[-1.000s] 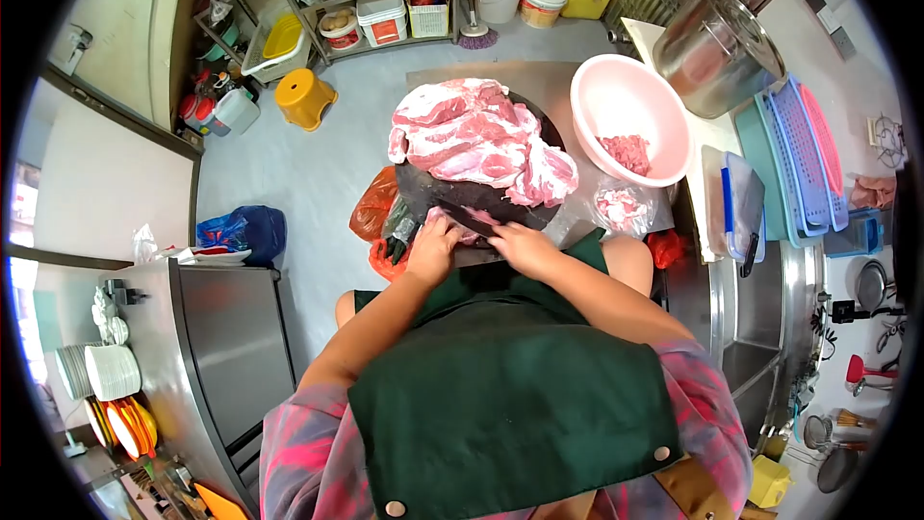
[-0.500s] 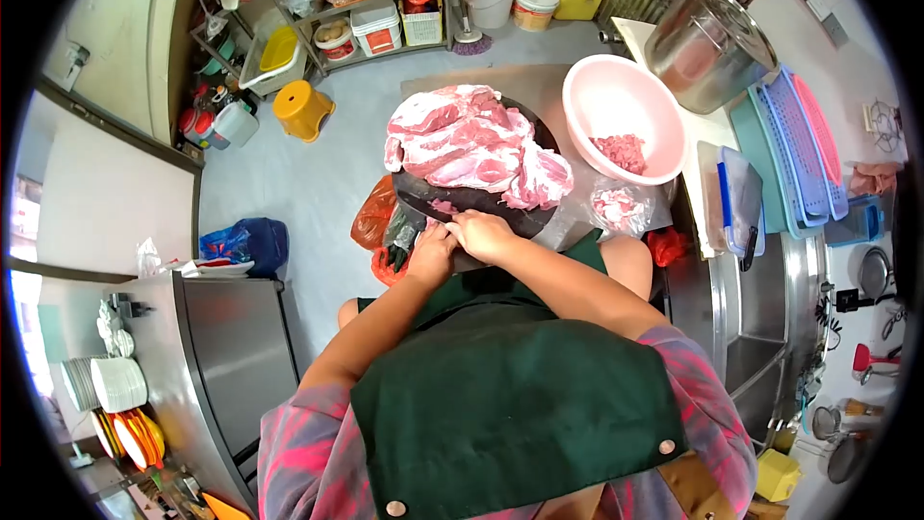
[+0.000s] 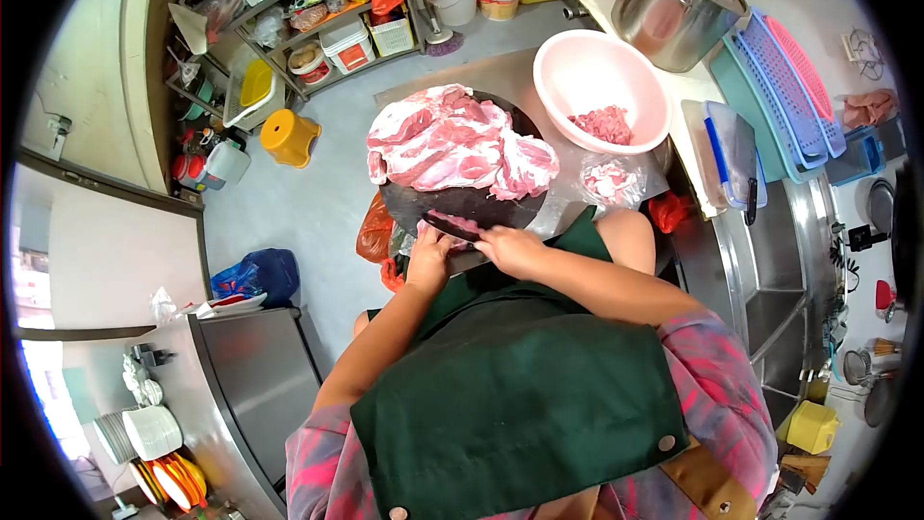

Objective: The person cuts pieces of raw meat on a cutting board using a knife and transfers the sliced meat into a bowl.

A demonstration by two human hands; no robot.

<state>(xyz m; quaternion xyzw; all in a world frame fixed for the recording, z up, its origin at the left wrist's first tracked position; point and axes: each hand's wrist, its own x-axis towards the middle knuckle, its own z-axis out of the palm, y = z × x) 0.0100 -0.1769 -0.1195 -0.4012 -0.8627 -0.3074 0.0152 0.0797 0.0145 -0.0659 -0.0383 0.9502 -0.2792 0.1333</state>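
A large slab of raw meat (image 3: 452,140) lies on a round dark chopping board (image 3: 414,202). My right hand (image 3: 512,250) is closed on what looks like a knife, its dark blade pointing left along the board's near edge. A thin strip of meat (image 3: 454,221) lies along the blade. My left hand (image 3: 430,256) is closed at the strip's left end, pinching meat, though the fingertips are partly hidden. To the right, cut meat pieces (image 3: 604,123) sit in a pink basin (image 3: 558,63). Near my right knee is a clear bag of meat (image 3: 612,181).
Red plastic bags (image 3: 373,231) are just left of the board. A steel pot (image 3: 674,14) and a lidded plastic box (image 3: 733,159) stand on the right counter. A yellow stool (image 3: 289,138) and a shelf (image 3: 371,58) are further off; a steel cabinet (image 3: 255,366) stands left.
My hands have moved apart, my right hand shifting right. The dark blade and the meat strip now show between them. The whole view has tilted slightly.
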